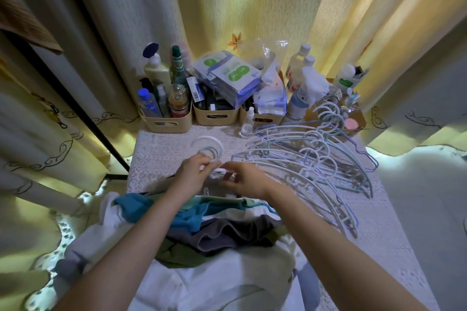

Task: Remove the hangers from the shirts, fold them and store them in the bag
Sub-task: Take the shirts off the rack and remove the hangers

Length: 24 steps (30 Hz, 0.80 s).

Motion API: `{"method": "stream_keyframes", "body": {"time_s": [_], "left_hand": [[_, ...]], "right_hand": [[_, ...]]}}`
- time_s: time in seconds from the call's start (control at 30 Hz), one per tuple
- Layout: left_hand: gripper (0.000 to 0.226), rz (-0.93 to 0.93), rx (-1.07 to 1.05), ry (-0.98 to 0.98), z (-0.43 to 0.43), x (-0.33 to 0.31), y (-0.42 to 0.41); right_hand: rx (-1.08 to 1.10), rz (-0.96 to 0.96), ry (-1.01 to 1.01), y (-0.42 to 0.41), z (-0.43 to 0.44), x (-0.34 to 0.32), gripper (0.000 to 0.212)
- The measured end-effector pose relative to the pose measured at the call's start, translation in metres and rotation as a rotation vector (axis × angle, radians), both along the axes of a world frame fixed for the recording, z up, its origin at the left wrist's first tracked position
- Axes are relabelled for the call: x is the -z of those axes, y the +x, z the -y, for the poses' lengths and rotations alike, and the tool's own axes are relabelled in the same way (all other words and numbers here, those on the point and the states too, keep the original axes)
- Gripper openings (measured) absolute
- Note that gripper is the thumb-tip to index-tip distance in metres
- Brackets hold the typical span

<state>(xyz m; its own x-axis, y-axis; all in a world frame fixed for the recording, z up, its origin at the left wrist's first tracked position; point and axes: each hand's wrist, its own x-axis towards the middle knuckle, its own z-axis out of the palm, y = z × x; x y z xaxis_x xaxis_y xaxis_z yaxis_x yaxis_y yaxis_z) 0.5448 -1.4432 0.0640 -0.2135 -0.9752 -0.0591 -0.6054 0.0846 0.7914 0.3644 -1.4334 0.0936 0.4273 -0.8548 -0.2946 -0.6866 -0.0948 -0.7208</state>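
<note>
Head view. Item: shirt stack (214, 230), soft knits, teal/grey/green/white, near centre on lace-cloth table (156, 149); near edge cut off by frame. Round plastic hooks (208, 148), white + pale blue, stick out at its far end. L hand (192, 171) pinches white hanger neck (216, 170) at the collar. R hand (243, 177): fingers bent over collar, hold can't be made out. Bare hanger pile (310, 159), thin curved plastic, right. Beige bins (165, 121) w/ bottles (156, 68), far.
</note>
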Motion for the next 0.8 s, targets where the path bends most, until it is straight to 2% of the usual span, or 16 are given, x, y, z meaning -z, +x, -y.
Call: {"method": "stream_keyframes", "body": {"time_s": [0.1,0.17,0.27,0.4,0.57,0.63,0.73,0.8], "left_hand": [[0.015,-0.11,-0.036,0.003,0.008,-0.005,-0.013],[0.021,-0.104,-0.086,0.053,0.011,0.001,-0.002],[0.036,0.154,-0.128,0.118,0.004,0.025,0.027],[0.066,0.508,-0.012,0.199,-0.014,0.054,0.043],[0.083,0.618,-0.137,0.085,-0.024,0.064,0.038],[0.067,0.669,-0.092,0.075,-0.021,0.061,0.041],[0.02,0.671,0.078,0.015,-0.019,0.05,0.046],[0.014,0.601,0.252,0.053,-0.022,0.047,0.051]], "right_hand": [[0.208,0.047,-0.099,-0.013,0.014,-0.003,0.018],[0.342,0.039,-0.079,-0.053,0.021,0.0,0.021],[0.554,-0.043,-0.079,-0.124,0.014,0.017,0.023],[0.779,-0.153,0.016,-0.183,-0.017,0.056,0.02],[0.985,-0.268,-0.049,-0.2,-0.05,0.08,0.02],[0.973,-0.296,-0.062,-0.197,-0.053,0.081,0.019],[0.932,-0.335,-0.056,-0.19,-0.052,0.082,0.021],[0.952,-0.359,-0.04,-0.184,-0.049,0.082,0.021]]}}
